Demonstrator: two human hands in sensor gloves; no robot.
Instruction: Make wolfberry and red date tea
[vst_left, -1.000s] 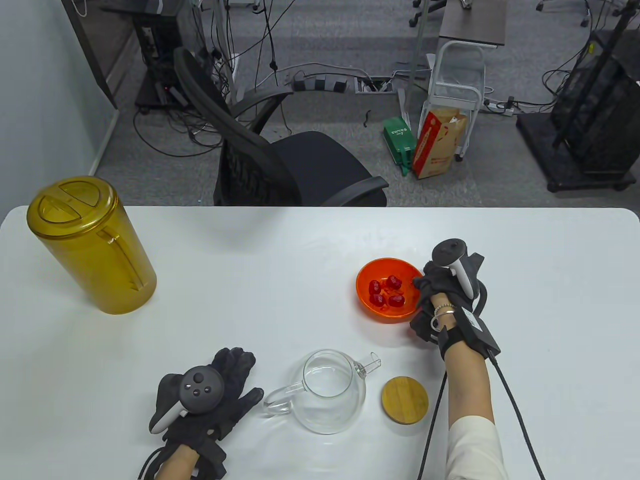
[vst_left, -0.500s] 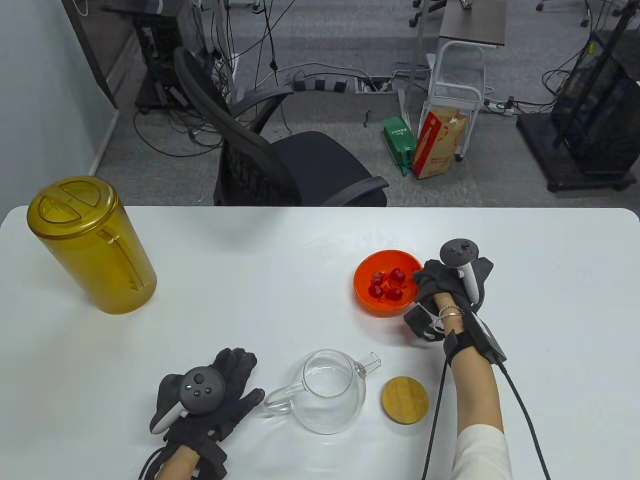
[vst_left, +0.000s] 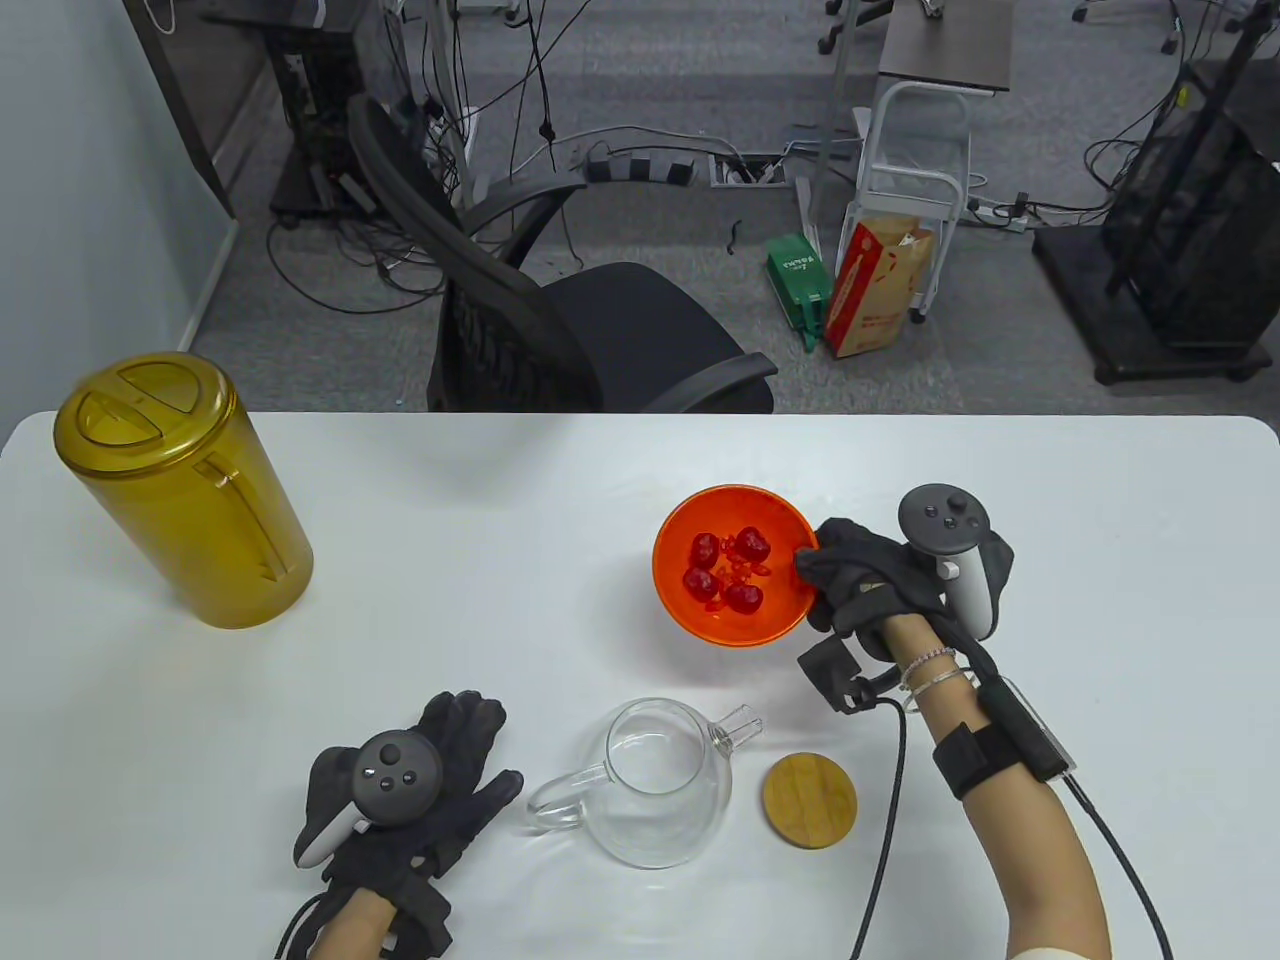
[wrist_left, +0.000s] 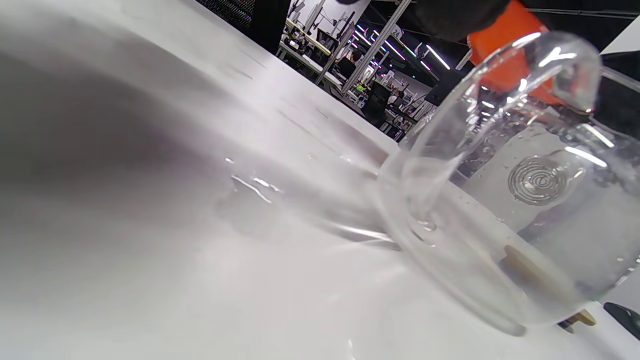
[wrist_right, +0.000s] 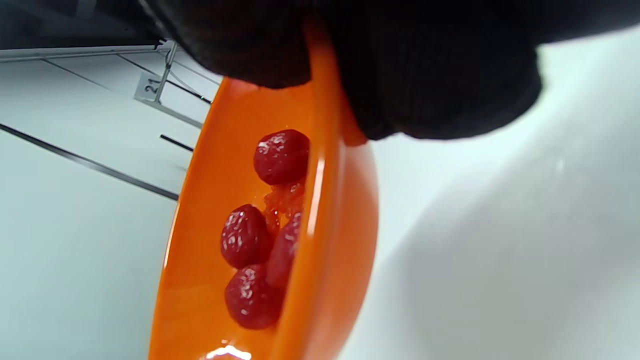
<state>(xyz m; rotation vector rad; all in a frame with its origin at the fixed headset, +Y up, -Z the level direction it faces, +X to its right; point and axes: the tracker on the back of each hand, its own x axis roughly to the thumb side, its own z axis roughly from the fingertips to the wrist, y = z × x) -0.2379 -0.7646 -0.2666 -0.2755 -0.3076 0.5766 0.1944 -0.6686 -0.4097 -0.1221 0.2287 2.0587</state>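
My right hand (vst_left: 850, 580) grips the right rim of an orange bowl (vst_left: 690, 610) and holds it raised above the table, behind the teapot. The bowl holds several red dates (vst_left: 725, 572) and small wolfberries; the right wrist view shows the dates (wrist_right: 252, 240) inside the bowl (wrist_right: 330, 250). A clear glass teapot (vst_left: 660, 782) stands open at the near centre, its handle (vst_left: 553, 800) toward my left hand (vst_left: 440, 790). That hand lies flat on the table beside the handle, holding nothing. The left wrist view shows the handle (wrist_left: 450, 150) close up.
A round bamboo lid (vst_left: 810, 800) lies right of the teapot. A tall amber plastic pitcher (vst_left: 180, 490) with its lid on stands at the far left of the white table (vst_left: 500, 560). An office chair (vst_left: 560, 330) stands behind the table.
My right hand has lifted the orange bowl off the table and carried it left, toward the teapot. The left hand and the teapot have stayed in place.
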